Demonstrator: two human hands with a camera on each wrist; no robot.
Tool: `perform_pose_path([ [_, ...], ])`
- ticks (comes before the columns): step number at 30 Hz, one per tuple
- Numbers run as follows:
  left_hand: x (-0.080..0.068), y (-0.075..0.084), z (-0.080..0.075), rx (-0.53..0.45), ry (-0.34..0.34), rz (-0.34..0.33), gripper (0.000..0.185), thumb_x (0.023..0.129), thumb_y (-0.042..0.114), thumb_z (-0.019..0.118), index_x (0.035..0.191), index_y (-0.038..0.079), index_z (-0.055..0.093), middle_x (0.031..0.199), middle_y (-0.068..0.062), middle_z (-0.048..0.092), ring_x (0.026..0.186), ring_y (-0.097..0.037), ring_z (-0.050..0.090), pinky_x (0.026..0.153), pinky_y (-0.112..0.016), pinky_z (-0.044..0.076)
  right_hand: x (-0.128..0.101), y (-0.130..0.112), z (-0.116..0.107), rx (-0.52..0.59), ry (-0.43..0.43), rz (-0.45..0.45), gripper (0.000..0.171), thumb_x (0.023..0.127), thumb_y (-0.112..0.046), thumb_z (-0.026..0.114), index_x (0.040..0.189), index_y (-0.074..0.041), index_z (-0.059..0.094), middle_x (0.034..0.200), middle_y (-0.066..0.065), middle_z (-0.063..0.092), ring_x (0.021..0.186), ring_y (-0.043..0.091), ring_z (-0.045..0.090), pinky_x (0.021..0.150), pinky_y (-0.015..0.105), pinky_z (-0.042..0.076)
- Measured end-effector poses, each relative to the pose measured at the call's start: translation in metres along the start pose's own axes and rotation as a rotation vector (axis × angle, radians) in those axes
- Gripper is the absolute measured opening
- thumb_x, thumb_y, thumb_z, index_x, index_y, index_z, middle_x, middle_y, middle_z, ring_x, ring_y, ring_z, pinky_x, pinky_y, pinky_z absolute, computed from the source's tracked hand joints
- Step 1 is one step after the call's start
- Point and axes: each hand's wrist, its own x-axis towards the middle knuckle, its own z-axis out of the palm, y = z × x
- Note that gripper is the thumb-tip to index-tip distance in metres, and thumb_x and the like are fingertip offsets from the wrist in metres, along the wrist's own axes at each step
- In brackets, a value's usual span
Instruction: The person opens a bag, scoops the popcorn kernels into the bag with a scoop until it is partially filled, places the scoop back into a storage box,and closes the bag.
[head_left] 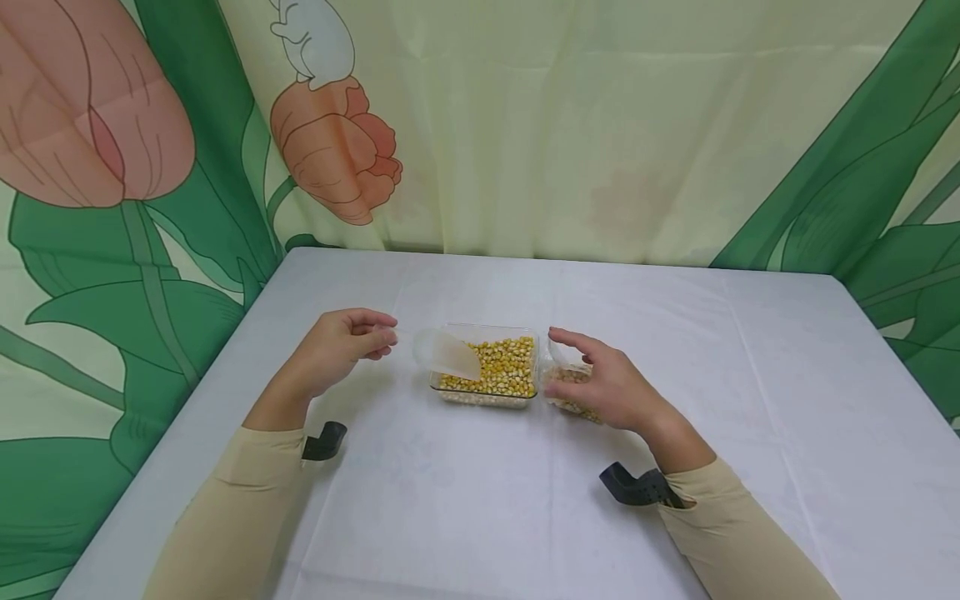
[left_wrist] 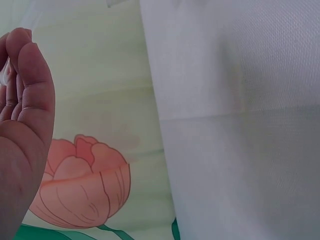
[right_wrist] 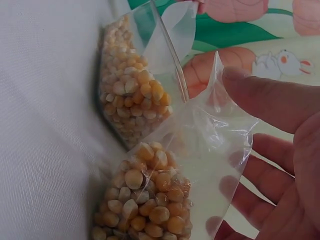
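Here one scoop, one corn container, one corn bag, two hands.

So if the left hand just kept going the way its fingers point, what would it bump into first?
Probably the translucent white plastic scoop that the left hand pinches, then the clear rectangular tub of yellow corn kernels the scoop leans into. Depth is hard to judge.
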Motion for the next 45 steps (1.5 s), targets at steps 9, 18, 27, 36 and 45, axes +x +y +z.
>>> perform_pose_path([
  [9,0.000,0.000,0.000,-0.014,-0.004,0.019,0.037,0.099,0.019,0.065,0.129,-0.003,0.061,0.116,-0.023,0.066,0.107,-0.040,0.063,0.093,-0.039,0.052,0.000,0.000,0.002,-0.003,0.045,-0.020,0.043,0.093,-0.017,0.073,0.132,-0.003,0.062,0.128,0.010,0.066,0.117,0.029,0.060,0.103,0.053,0.042],
  [18,0.000,0.001,0.001,-0.008,0.000,0.005,0.035,0.099,0.019,0.065,0.128,-0.001,0.061,0.117,-0.024,0.065,0.107,-0.040,0.062,0.095,-0.040,0.051,-0.002,-0.001,0.002,-0.023,0.094,-0.017,0.031,0.096,-0.012,0.066,0.125,-0.002,0.066,0.119,0.010,0.069,0.109,0.028,0.064,0.095,0.049,0.047],
  [27,0.000,0.002,0.002,-0.011,0.001,0.010,0.035,0.099,0.017,0.065,0.128,-0.003,0.061,0.112,-0.019,0.068,0.103,-0.035,0.064,0.090,-0.033,0.053,-0.003,0.000,-0.001,-0.034,0.098,-0.027,0.030,0.099,-0.006,0.057,0.126,-0.004,0.068,0.121,0.009,0.069,0.107,0.026,0.063,0.091,0.046,0.049],
  [36,0.002,0.001,0.004,-0.016,-0.006,0.007,0.036,0.099,0.017,0.065,0.129,-0.002,0.061,0.114,-0.019,0.068,0.105,-0.037,0.064,0.090,-0.034,0.053,-0.006,-0.002,-0.004,-0.012,0.110,0.011,0.035,0.092,0.001,0.052,0.124,0.001,0.067,0.114,0.011,0.069,0.105,0.029,0.061,0.090,0.046,0.049],
  [45,0.005,0.004,0.010,0.004,-0.007,0.007,0.035,0.098,0.017,0.066,0.127,-0.002,0.063,0.110,-0.015,0.069,0.102,-0.034,0.066,0.090,-0.037,0.053,-0.007,0.000,-0.006,0.010,0.129,-0.008,0.038,0.087,0.005,0.052,0.122,0.003,0.067,0.114,0.013,0.069,0.103,0.030,0.063,0.088,0.045,0.051],
])
